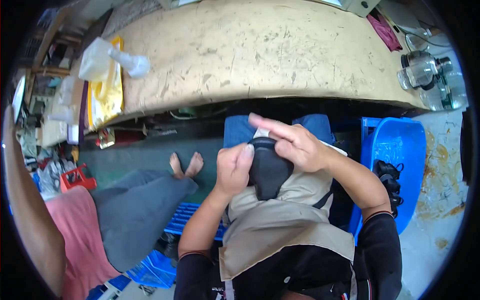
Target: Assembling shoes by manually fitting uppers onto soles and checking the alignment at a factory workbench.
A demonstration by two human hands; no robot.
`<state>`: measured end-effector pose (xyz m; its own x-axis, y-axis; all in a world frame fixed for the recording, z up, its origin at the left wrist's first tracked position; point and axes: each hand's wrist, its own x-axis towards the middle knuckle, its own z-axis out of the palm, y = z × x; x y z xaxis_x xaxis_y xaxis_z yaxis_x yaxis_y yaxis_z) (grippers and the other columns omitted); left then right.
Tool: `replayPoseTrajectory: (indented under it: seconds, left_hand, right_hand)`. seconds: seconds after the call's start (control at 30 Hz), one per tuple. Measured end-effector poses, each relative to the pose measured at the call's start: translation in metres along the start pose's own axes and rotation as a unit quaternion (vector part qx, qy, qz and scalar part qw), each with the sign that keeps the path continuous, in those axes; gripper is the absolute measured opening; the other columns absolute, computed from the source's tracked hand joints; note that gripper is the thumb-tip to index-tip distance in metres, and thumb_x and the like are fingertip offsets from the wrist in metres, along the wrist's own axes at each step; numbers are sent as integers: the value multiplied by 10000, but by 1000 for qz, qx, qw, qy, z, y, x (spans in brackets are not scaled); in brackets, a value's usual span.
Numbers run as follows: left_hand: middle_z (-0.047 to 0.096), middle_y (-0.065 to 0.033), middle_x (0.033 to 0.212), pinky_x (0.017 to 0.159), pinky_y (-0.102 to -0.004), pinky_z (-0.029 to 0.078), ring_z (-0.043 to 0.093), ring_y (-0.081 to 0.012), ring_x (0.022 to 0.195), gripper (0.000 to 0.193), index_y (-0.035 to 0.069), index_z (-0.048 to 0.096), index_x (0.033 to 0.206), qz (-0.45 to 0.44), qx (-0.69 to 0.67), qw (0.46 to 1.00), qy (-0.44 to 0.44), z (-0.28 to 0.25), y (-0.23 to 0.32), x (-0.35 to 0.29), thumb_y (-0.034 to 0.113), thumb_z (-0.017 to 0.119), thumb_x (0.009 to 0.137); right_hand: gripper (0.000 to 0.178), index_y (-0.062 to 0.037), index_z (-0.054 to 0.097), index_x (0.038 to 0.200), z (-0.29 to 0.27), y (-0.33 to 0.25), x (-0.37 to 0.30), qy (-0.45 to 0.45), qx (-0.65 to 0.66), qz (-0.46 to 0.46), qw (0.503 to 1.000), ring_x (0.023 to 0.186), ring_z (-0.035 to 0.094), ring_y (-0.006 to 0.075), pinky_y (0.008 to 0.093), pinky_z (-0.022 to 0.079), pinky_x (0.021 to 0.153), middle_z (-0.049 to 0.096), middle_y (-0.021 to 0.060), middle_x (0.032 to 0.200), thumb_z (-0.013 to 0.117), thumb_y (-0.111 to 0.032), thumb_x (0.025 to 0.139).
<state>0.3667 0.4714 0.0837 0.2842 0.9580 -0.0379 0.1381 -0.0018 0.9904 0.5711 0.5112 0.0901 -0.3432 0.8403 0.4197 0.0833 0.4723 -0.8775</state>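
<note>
My left hand [234, 169] and my right hand [295, 145] both grip a small black fabric piece [268, 170] over my lap. The left thumb presses its upper left edge. The right hand pinches the top edge, with the index finger stretched out to the left. A bit of white shows at the top of the piece, under the right fingers. Below the piece lies a beige cloth [280, 220] spread over my lap and blue trousers [240, 129].
A worn, pale worktable [260, 50] curves across the top, with a yellow cloth [106, 95] and clear plastic bags [107, 60] at its left end. A blue plastic chair [400, 150] holding black straps stands at right. Another person in grey trousers [135, 210] sits at left, barefoot.
</note>
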Motion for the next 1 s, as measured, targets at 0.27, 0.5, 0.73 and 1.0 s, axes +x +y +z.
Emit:
replayPoseTrajectory:
  seconds: [0.27,0.5,0.73,1.0]
  left_hand:
    - [543,-7,656,557,-288,371,426,-118,590,214,49,558,710,-42,158,981,103,13,46,0,90,561,920]
    - [664,-128,1073,830,-264,514,644,-175,881,206,-26,543,1164,59,-302,905,294,-23,42,22,143,489,1060]
    - [633,-194,1240,952,-331,522,651,-232,1093,452,-57,477,1353,-1,-369,897,244,53,16,-11,305,400,1093]
    - [677,-198,1124,807,-287,542,675,-216,904,504,-87,560,1315,-98,-215,971,20,13,2,28,326,388,1082]
  right_hand:
    - [395,7,607,1334,-8,51,-58,-66,-110,47,991,697,596,205,311,503,662,692,101,1142,504,-196,1011]
    - [566,29,562,1365,-33,2,-62,192,448,314,815,667,605,132,246,498,555,686,148,1053,323,-413,1103]
    - [540,11,664,955,-85,11,-29,279,413,300,814,561,551,123,253,473,514,654,83,718,366,-416,1094]
    - [524,17,602,691,-56,22,-8,34,31,187,981,480,407,141,280,398,501,453,18,483,422,-300,1068]
